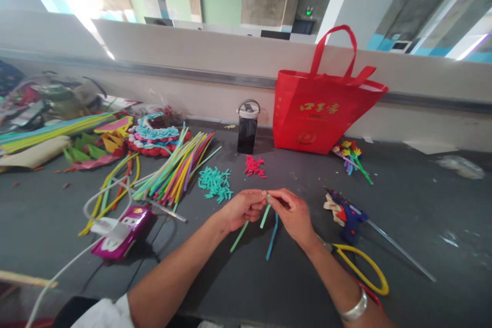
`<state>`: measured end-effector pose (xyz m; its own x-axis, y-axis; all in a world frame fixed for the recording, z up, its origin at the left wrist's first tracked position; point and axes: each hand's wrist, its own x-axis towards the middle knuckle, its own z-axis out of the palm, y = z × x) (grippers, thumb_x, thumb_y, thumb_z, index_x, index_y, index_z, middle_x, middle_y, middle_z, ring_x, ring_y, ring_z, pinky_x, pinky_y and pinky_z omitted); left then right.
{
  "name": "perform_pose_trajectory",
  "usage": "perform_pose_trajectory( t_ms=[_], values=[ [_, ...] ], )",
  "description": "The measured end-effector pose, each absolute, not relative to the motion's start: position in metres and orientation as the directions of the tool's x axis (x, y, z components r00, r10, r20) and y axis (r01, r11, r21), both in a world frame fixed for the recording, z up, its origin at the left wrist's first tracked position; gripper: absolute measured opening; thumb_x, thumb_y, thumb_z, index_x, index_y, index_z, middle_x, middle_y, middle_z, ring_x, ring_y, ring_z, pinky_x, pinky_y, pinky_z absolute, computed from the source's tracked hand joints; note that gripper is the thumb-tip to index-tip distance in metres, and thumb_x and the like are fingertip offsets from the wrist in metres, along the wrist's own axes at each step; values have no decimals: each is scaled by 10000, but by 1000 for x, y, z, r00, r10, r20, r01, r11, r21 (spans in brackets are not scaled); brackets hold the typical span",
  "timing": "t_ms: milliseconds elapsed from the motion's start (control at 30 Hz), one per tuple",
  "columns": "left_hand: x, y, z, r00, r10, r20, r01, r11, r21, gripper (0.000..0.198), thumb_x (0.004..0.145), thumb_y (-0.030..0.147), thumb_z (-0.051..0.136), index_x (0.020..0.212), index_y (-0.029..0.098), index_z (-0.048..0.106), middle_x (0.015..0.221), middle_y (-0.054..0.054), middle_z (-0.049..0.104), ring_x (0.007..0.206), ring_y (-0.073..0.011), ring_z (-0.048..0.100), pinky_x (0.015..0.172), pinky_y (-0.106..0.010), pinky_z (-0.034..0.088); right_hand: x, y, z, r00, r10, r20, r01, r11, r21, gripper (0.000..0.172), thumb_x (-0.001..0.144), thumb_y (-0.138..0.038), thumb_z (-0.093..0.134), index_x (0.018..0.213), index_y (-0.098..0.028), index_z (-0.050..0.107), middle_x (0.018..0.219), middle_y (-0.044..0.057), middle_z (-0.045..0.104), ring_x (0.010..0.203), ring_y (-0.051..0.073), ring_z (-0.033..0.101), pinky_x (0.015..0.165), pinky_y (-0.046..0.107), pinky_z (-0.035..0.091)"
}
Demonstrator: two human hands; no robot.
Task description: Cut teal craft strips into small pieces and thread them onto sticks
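My left hand [246, 208] and my right hand [291, 213] meet over the dark table, fingertips pinched together on a light green pipe cleaner [265, 217]. One end of it hangs down between the hands; the rest is mostly hidden by my fingers. Below the left hand a second green pipe cleaner [239, 238] slants toward me, its upper end hidden. A blue pipe cleaner [272, 238] extends from beneath the right hand. Just beyond the hands are a pile of short teal pieces [215, 183] and a smaller pile of pinkish-red pieces [254, 165].
Left lie a bundle of coloured pipe cleaners [188, 166] and a purple power strip [123, 233] with a white cable. A black tumbler [248, 130] and red bag [323, 113] stand behind. Right are a blue glue gun [350, 219], yellow-handled scissors [365, 261] and small pipe-cleaner flowers [351, 156].
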<state>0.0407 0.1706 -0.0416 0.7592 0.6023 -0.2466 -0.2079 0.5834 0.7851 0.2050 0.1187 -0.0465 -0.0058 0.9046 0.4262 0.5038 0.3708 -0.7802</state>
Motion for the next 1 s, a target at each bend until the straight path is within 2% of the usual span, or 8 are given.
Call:
perform_pose_trajectory(
  t_ms=[233,500,733,867,1000],
  values=[
    [42,168,-41,744,613,-268,-153,546,824,365,763,460,668,697,154,481,508,106,248,395,-16,134,398,-203,68,211,118,-42,-106,882,459,610,422,-671,153,926,-264,523,937,-239,674,847,17,657,802,153,612,744,257,450],
    [49,161,-41,673,690,-266,-126,461,878,408,752,532,638,687,166,470,510,102,280,396,-24,160,387,-212,80,212,117,-46,-147,849,507,725,441,-529,176,952,-238,461,895,-205,625,814,29,613,783,159,572,737,269,426],
    [56,158,-42,568,792,-224,12,265,964,431,776,581,555,673,170,474,523,88,286,430,-50,194,395,-217,124,210,116,-46,-136,837,530,743,440,-505,183,937,-200,447,844,-194,605,779,32,590,763,166,553,722,278,419],
    [54,160,-40,577,805,-139,68,123,990,372,824,506,503,712,154,539,559,65,346,474,-68,264,427,-218,179,212,118,-45,-118,857,501,725,419,-547,188,935,-196,446,841,-205,609,778,19,592,757,157,558,719,264,416],
    [50,163,-35,601,796,65,159,-198,967,261,855,359,486,728,149,575,651,34,479,609,-90,416,569,-215,317,216,119,-42,-124,880,459,716,400,-572,178,936,-206,454,860,-212,615,791,10,598,758,150,563,719,254,411]
  ],
)
